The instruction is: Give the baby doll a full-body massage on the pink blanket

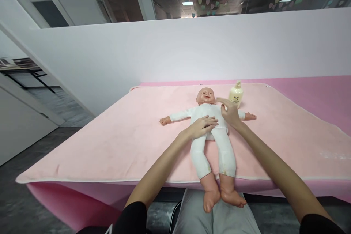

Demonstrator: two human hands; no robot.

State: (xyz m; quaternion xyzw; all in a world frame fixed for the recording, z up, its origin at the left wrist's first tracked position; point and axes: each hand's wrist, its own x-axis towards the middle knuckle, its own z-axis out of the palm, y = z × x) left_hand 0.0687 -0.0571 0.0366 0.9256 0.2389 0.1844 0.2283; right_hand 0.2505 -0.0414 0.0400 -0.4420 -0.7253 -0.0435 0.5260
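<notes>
A baby doll [201, 111] with a white cloth body lies on its back on a pink blanket [109, 135], arms spread and head toward the wall. Its bare feet hang past the blanket's front edge. My left hand [203, 126] rests flat on the doll's belly, fingers stretched out. Over the doll's shoulder on the right side is my right hand [229, 111], fingers extended toward the head and holding nothing I can see. Just behind that hand stands a pale yellow pump bottle [236, 94], its lower part partly covered.
The blanket lies over a pink table cover [309, 98]. A white partition wall [192, 51] rises behind the table, with dark glass above it. My lap in grey trousers [197, 212] is under the front edge. A door [22, 117] stands far left.
</notes>
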